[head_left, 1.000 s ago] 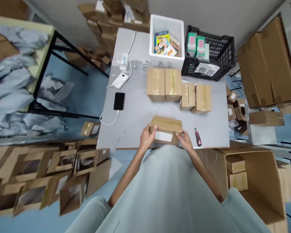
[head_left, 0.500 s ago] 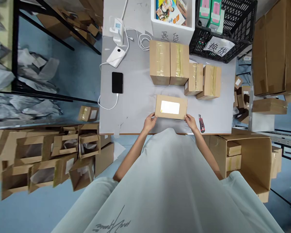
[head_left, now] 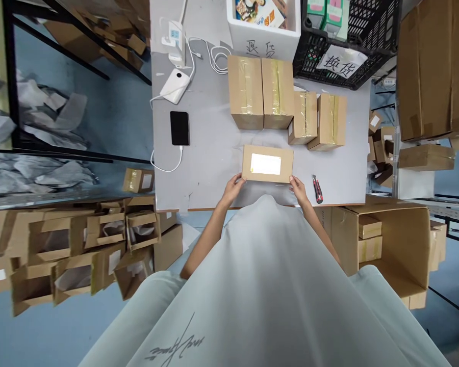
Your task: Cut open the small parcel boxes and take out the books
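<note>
A small cardboard box (head_left: 248,163) with a white label (head_left: 266,164) on its upper face is between my hands, near the front of the grey table (head_left: 210,178). My left hand (head_left: 233,189) grips its lower left corner, and my right hand (head_left: 298,190) grips the lower right corner; both hands are closed on it. To the right of my right hand lies a red and black utility knife (head_left: 317,189). Beyond the labelled box stand several taped cardboard boxes (head_left: 246,92) in a row.
A white foam box (head_left: 265,43) and a black plastic crate (head_left: 309,69) stand at the back. On the left are a black phone (head_left: 179,128), a white power bank (head_left: 175,85), a power strip (head_left: 176,46) and cables. A large open carton (head_left: 396,216) sits below the table's right side.
The view has shifted a little, so the table's contents sit slightly higher and further left. My hands keep hold of the labelled box, with little change in its pose.
</note>
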`<act>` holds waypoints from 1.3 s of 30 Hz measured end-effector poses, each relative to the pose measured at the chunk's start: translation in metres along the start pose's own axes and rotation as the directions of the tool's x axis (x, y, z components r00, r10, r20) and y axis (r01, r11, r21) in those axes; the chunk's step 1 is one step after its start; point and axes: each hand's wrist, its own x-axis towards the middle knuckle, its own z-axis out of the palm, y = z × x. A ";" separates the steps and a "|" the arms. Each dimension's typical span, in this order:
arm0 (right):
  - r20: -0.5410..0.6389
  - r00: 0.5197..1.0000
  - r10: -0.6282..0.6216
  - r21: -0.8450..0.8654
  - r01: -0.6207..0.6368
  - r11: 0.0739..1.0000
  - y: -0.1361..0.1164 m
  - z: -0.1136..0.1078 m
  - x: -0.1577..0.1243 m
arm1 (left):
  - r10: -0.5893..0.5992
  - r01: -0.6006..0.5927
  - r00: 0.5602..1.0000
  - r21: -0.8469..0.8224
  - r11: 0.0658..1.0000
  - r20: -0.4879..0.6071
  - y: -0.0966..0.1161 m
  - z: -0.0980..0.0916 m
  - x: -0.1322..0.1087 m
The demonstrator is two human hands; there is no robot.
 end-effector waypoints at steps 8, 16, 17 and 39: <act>0.015 0.998 -0.064 0.059 0.063 0.996 -0.011 -0.013 -0.019 | 0.066 -0.066 0.998 0.044 0.997 -0.011 -0.010 -0.005 -0.026; 0.068 0.981 -0.184 0.045 0.181 0.982 -0.042 -0.024 -0.036 | 0.297 -0.278 0.937 0.124 0.952 -0.182 -0.002 -0.015 -0.049; 0.070 0.977 -0.200 0.040 0.198 0.979 -0.047 -0.024 -0.036 | 0.319 -0.298 0.927 0.133 0.945 -0.194 0.001 -0.016 -0.048; -0.041 0.994 -0.097 0.045 0.099 0.994 -0.025 0.001 -0.046 | 0.183 -0.181 0.979 0.031 0.983 -0.085 -0.015 -0.039 -0.019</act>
